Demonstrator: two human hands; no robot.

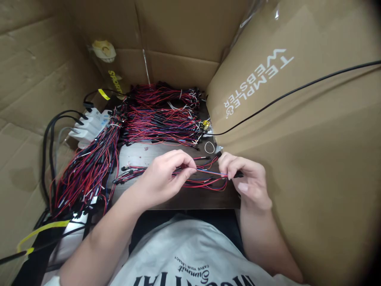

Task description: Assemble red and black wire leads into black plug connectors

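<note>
A thin wire cable [212, 172] with red and blue strands stretches between my two hands over the table. My left hand [169, 174] pinches it between thumb and index finger. At the cable's right end, my right hand [245, 174] grips it near a black connector [238, 174] that pokes out past the fingers. Beneath the hands lies a small bunch of red and black wires [131, 172], partly covered by my left hand. More red wires [208, 184] curve below the held cable.
Large bundles of red, black and blue wires [160, 123] lie at the back, and another bundle [92, 167] at left by a white power strip [89, 127]. A white rubber band [209, 147] rests on the table. Cardboard walls [297, 167] enclose the space; a black cable [285, 97] crosses at right.
</note>
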